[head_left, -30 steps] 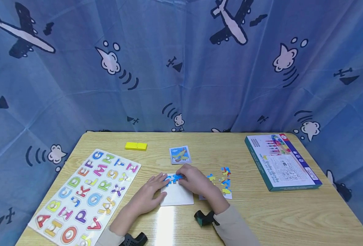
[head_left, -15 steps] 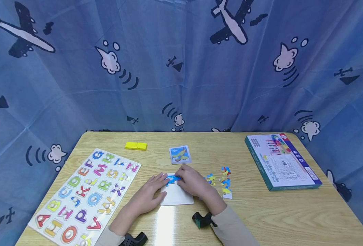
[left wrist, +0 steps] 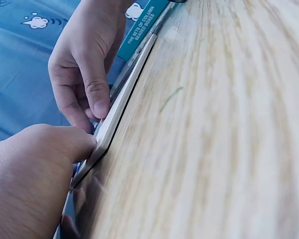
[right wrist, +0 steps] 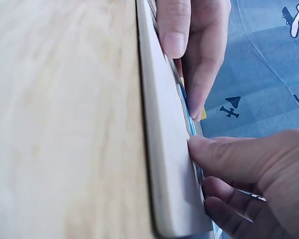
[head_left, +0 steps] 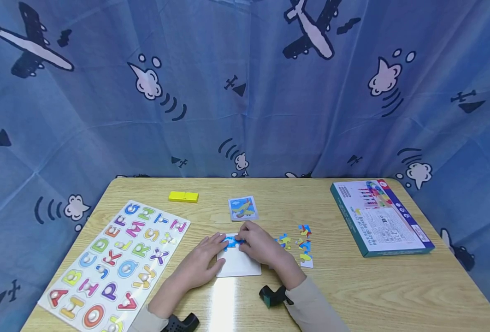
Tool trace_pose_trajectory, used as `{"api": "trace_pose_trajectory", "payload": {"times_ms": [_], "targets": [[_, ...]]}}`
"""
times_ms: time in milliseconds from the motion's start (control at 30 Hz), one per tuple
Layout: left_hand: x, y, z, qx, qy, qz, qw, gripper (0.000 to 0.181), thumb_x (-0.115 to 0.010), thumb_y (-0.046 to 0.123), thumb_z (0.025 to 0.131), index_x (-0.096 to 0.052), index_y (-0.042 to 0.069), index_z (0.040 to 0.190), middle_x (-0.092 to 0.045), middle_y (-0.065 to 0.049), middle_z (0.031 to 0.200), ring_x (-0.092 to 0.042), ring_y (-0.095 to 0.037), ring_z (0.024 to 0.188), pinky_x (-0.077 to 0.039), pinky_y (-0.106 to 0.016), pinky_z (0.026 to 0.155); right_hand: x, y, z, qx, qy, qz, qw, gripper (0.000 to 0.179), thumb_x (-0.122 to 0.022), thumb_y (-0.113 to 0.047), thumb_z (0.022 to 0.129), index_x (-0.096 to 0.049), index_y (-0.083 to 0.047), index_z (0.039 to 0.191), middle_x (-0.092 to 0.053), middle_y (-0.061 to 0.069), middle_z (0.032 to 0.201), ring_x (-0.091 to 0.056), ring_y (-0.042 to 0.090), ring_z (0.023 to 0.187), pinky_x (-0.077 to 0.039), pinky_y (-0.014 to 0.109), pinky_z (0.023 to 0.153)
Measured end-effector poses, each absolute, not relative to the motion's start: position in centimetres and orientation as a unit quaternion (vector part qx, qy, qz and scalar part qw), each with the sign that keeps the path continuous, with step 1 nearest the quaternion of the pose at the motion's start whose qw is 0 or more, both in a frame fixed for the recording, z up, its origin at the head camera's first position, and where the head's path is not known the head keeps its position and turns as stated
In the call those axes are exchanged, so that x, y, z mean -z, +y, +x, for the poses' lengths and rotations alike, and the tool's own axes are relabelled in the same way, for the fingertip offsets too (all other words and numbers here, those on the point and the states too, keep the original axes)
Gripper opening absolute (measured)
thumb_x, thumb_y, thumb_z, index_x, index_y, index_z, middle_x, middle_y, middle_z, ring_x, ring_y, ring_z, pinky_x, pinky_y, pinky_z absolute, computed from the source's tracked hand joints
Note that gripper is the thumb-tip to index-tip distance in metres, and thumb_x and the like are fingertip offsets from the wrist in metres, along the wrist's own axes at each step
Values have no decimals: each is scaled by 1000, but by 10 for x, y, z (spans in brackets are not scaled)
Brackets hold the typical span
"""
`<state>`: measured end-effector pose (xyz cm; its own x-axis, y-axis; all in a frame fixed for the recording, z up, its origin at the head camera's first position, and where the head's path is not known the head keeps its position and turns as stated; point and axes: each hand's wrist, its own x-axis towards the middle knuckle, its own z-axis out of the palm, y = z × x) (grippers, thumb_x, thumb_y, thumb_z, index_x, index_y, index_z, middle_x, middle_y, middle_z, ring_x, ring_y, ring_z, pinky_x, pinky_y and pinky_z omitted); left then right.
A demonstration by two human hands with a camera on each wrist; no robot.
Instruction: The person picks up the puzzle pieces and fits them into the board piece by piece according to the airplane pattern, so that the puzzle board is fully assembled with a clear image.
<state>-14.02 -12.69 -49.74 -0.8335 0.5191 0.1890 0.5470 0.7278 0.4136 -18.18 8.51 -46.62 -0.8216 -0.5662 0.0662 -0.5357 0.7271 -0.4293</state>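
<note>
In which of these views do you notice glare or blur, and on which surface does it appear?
Head view: a bright glare streak on the wooden table, just below the white puzzle board; left wrist view: soft wood grain, with a small white glint at the right edge; right wrist view: the table looks pale and blurred, while the left hand and right hand look clearer.

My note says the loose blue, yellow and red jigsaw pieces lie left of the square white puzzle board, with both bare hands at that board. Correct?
Wrong side: the jigsaw pieces lie right of the puzzle board, as the head view shows. The left hand and right hand are at it.
</note>
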Motion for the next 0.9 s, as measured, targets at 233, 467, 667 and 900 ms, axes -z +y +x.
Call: {"api": "trace_pose_trajectory", "payload": {"times_ms": [233,467,667,900], "targets": [[500,-124,-143,232,-922,-308,50,42,-55,30,95,-56,11,132,-47,-3,144,-37,-20,138,-28,-43,117,467,86,-183,230,928,-288,47,23,-67,-13,88,-70,-4,109,-54,2,106,-53,10,87,-52,23,73],[500,-116,-147,227,-914,-332,58,39,-53,28,95,-60,9,129,-50,-3,141,-41,-19,136,-28,-39,118,468,86,-183,248,924,-287,53,18,-67,-12,88,-69,-5,105,-52,1,103,-49,8,83,-49,21,70],[499,-114,-149,233,-915,-327,50,37,-54,25,95,-61,9,127,-51,-3,141,-42,-18,135,-29,-38,118,466,87,-184,261,922,-279,62,22,-68,-13,87,-67,-7,107,-54,2,105,-51,10,87,-52,27,78],[500,-114,-147,264,-913,-310,30,36,-55,24,95,-60,9,128,-49,-2,143,-40,-16,136,-27,-36,118,460,100,-187,297,911,-271,88,35,-70,-16,84,-62,-6,117,-60,4,111,-56,16,99,-52,36,90]]}}
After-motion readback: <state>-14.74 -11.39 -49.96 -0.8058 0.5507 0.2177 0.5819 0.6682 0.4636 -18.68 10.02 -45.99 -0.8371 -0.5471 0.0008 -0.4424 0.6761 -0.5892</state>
